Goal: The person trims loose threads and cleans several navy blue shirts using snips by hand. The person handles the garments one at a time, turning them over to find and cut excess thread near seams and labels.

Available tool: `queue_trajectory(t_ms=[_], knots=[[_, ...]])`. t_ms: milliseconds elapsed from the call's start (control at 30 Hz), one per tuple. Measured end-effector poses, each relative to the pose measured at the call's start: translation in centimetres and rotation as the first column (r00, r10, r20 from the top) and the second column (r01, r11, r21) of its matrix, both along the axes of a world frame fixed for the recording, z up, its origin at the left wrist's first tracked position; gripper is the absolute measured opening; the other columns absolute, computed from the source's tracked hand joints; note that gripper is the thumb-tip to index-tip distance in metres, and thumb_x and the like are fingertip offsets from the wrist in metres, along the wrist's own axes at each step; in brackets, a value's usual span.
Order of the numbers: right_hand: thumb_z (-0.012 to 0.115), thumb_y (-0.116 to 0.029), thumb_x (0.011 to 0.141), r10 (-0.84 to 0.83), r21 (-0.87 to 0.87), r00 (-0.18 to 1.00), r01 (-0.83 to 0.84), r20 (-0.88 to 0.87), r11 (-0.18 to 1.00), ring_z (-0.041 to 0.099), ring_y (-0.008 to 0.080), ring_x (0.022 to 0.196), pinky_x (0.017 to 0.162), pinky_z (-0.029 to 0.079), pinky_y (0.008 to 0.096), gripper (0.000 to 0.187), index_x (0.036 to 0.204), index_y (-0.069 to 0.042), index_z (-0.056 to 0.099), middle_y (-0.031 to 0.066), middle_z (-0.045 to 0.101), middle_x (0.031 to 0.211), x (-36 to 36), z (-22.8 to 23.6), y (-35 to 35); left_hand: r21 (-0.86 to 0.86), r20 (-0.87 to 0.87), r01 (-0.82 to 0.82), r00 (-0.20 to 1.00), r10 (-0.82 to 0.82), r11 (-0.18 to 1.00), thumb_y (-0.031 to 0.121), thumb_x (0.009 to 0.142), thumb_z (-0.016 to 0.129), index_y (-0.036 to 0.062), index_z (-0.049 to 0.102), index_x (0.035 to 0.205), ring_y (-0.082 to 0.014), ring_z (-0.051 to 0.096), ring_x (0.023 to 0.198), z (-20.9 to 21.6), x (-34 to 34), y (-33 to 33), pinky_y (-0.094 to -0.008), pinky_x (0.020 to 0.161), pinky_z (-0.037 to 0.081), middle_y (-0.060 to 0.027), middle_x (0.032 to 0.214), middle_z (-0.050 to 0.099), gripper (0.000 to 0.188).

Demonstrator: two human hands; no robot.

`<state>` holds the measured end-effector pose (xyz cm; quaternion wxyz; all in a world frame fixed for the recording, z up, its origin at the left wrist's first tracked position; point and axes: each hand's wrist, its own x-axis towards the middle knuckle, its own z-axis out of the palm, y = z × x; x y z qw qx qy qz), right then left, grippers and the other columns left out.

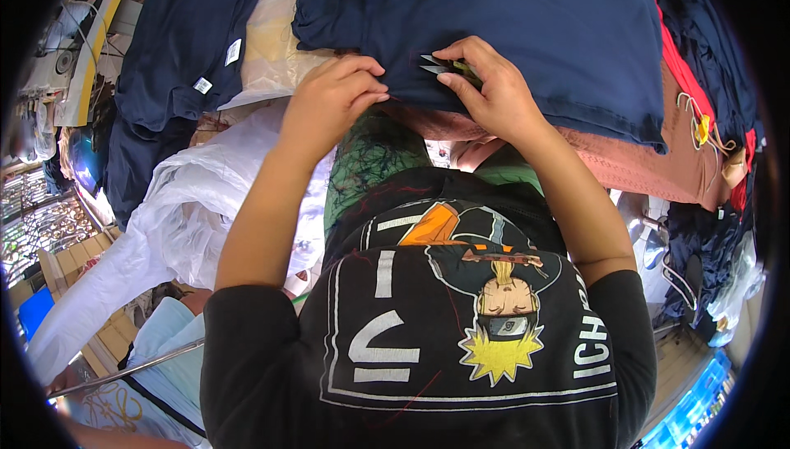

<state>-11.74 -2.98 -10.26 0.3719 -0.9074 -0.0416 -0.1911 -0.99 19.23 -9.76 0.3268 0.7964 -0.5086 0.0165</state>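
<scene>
Partly, your right hand covers the snips it grips; their blades stand apart over the navy cloth. Your left hand curls at the cloth's lower edge, but one cannot tell whether it pinches anything. The cloth's top is cut off. Between your hands is some open room. Brown fabric shows below, white sheeting leftward.

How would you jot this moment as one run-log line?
Left hand: curled at navy cloth's near edge, grip unclear | Right hand: holding snips | Snips: blades apart, over navy cloth | White cloth: bunched at left
</scene>
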Motion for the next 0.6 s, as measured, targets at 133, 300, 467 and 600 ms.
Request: queue_trajectory(t_ms=[133,300,467,600], knots=[[0.068,-0.015,0.085,-0.014,0.047,0.998,0.017,-0.058,0.999,0.063,0.0294,0.083,0.071,0.050,0.0375,0.023,0.105,-0.008,0.062,0.0098,0.061,0.095,-0.8,0.4,-0.5,0.548,-0.241,0.024,0.962,0.131,0.836,0.022,0.078,0.073,0.0050,0.069,0.088,-0.0282,0.063,0.094,4.0,2.0,5.3,-0.0381,0.079,0.049,-0.0096,0.099,0.068,0.020],[0.071,-0.020,0.082,-0.009,-0.040,1.000,0.008,-0.030,0.999,0.064,0.0272,0.080,0.069,0.051,0.0382,0.026,0.103,-0.008,0.061,0.0074,0.061,0.096,-1.8,0.8,-0.4,0.728,0.325,-0.478,0.872,0.367,0.491,0.026,0.080,0.072,0.0044,0.069,0.094,-0.0293,0.062,0.102,6.4,1.2,9.2,-0.0400,0.090,0.046,-0.0118,0.098,0.069,0.026],[0.072,-0.012,0.073,0.026,-0.207,0.999,-0.035,-0.043,0.978,0.064,0.0278,0.074,0.066,0.053,0.0392,0.025,0.095,-0.008,0.062,0.0051,0.060,0.096,-1.6,0.5,-0.7,0.196,0.158,-0.107,0.984,0.076,0.975,0.024,0.074,0.077,0.0098,0.063,0.108,-0.0295,0.057,0.106,2.8,-2.5,1.4,-0.0432,0.092,0.042,-0.0101,0.110,0.061,0.039],[0.071,-0.006,0.067,0.013,-0.214,1.000,-0.014,-0.008,0.977,0.065,0.0279,0.073,0.065,0.053,0.0389,0.025,0.091,-0.008,0.062,0.0044,0.060,0.098,-1.9,1.3,-0.6,-0.053,0.179,-0.119,0.976,0.127,0.991,0.018,0.071,0.078,0.0107,0.059,0.110,-0.0282,0.054,0.105,0.1,-4.7,-3.4,-0.0413,0.089,0.041,-0.0075,0.111,0.057,0.043]])
